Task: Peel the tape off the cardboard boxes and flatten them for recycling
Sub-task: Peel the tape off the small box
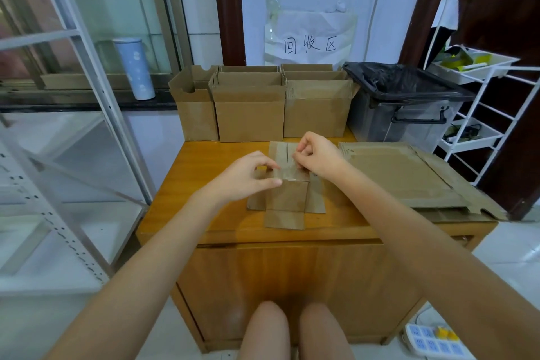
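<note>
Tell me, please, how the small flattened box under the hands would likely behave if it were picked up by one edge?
The small flattened box is thin cardboard, so probably light. Its flaps are splayed out, so they would likely hinge and droop rather than stay stiff. Clear tape pinched by the left hand and right hand may tug it along.

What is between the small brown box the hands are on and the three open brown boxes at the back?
In the head view, only a bare strip of the orange wooden table separates the small taped cardboard box from the three open cardboard boxes.
</note>
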A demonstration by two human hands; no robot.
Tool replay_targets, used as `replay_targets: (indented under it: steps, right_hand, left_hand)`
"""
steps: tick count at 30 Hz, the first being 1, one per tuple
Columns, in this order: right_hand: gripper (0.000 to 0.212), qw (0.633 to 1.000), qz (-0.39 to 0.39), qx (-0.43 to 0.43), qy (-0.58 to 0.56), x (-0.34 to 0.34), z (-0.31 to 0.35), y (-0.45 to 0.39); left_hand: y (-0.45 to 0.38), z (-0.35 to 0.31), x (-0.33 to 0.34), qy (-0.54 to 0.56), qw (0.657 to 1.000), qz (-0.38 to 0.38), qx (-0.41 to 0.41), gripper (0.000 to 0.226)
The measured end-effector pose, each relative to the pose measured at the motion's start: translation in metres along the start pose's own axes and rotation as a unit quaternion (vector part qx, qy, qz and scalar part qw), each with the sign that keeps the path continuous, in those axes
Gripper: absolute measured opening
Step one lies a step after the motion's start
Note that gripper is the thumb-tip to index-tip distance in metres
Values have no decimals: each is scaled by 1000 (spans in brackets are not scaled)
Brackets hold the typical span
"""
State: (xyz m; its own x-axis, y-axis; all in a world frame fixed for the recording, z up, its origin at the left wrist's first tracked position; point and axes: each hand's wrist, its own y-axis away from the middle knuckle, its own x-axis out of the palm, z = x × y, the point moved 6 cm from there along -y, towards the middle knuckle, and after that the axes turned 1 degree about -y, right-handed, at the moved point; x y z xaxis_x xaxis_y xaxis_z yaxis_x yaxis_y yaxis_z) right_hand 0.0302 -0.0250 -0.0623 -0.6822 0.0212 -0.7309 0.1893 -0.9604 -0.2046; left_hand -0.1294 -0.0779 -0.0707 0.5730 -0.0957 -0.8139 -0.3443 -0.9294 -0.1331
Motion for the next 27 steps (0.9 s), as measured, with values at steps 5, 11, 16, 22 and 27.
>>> replay_targets:
  steps: [5,11,16,22,27]
  right_hand:
    - [14,1000,-5,-13,13,0,2,2]
    - [16,989,51,-86,108,-1,14,13]
    - [21,974,122,-135,135,5,18,26]
    - [39,964,224,-118,77,1,19,31]
    - [27,974,178,-129,61,3,14,23]
  left_hand:
    - [-14,-11,4,-68,993,-76,-51,16]
    - [-14,-16,9,27,991,-119,-58,22]
    - [-8,-13,11,57,988,-141,-40,26]
    - [-13,-12,7,10,991,-130,-43,24]
    - [-12,-19,3,-69,988,-135,-14,20]
